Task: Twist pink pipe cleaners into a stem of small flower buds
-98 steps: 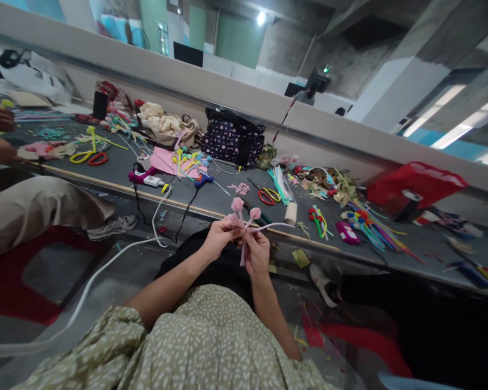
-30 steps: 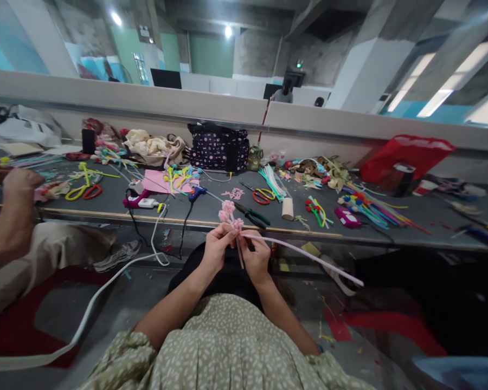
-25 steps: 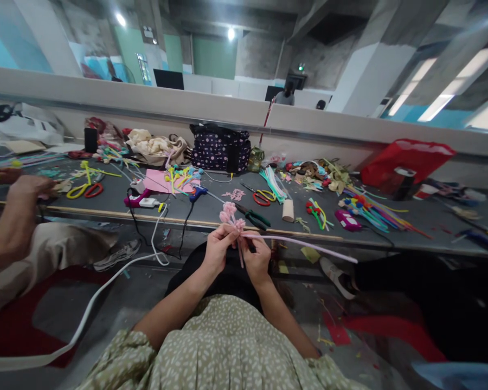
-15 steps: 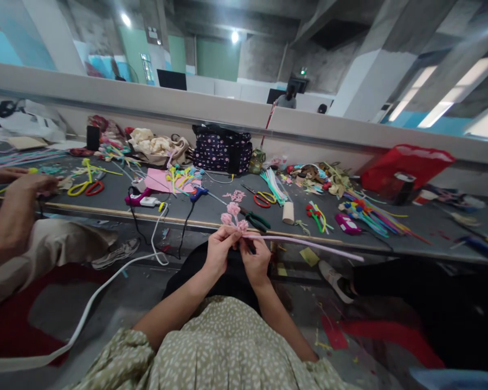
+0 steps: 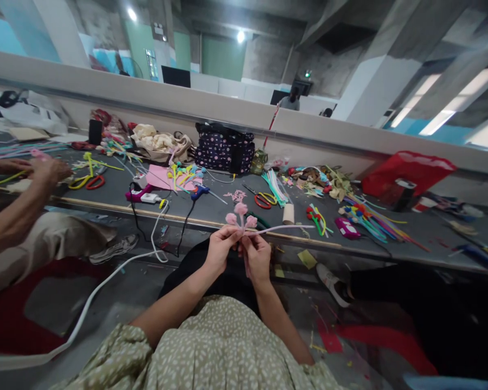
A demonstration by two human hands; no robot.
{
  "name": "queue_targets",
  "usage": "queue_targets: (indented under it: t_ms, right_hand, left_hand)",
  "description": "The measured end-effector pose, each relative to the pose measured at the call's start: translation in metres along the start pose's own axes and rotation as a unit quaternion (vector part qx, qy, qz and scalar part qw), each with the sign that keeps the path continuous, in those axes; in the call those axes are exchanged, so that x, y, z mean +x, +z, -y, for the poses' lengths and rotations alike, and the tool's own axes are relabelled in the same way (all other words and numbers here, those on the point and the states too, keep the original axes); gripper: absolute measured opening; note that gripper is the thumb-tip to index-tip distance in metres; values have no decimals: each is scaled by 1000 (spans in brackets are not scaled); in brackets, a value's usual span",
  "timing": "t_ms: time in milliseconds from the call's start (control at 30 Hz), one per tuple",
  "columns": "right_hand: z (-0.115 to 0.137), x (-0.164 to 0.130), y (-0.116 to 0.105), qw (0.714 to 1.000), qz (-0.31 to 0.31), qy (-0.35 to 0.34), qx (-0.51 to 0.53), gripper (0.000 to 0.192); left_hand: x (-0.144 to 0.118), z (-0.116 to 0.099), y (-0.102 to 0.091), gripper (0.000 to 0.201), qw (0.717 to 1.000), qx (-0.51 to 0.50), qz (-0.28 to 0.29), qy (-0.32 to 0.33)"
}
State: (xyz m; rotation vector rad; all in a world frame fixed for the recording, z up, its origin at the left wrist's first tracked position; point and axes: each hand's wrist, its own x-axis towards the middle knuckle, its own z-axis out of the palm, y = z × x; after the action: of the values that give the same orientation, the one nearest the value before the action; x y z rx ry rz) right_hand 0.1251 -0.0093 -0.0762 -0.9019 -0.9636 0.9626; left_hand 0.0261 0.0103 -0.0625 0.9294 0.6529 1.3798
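Over the table's front edge, my left hand (image 5: pixel 223 245) is closed, its fingertips pinching the stems of a sprig of fuzzy pink flowers (image 5: pixel 241 209). Three pink heads stand up above my fingers. My right hand (image 5: pixel 257 258) is closed too, pressed against the left at the stems and gripping a pale pink pipe cleaner (image 5: pixel 287 227). One length of it sticks out to the right; part of the stem shows below my fingers. The exact crossing of stem and pipe cleaner is hidden by my fingertips. Green-handled pliers (image 5: pixel 261 220) lie just behind the flowers.
Scissors (image 5: pixel 263 201), a blue glue gun (image 5: pixel 200 191), a purple glue gun (image 5: pixel 140 194) and a cardboard tube (image 5: pixel 288 213) lie on the dark table (image 5: pixel 236 181). A white cable (image 5: pixel 100 292) hangs at left. A co-worker's hand (image 5: pixel 51 170) works at far left.
The long pipe cleaner's free end has drawn in and bent upward, reaching less far right. The flower heads have spread apart and turned upright. Both hands stay together at the stems.
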Motion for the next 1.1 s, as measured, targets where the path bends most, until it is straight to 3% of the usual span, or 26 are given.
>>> queue_targets:
  t_ms: [100,267,433,633,967,1100]
  right_hand:
    - [0,4,2,996,-29,29,76,18]
    - [-6,9,0,990,-85,35,108,17]
    - [-2,9,0,990,-67,56,115,17]
    - [2,8,-2,987,-37,88,130,20]
    - [5,6,-8,995,-26,39,86,19]
    - [8,6,-10,995,6,57,83,19]
  left_hand:
    - [1,4,-5,27,1000,-9,-2,-12]
    - [1,8,-8,29,999,18,11,-47]
    - [-1,5,-6,35,994,16,72,-86]
    - [6,1,-17,34,982,16,118,-148]
    - [9,-5,-22,34,959,-33,162,-228]
    - [8,-7,-25,34,950,-28,200,-238]
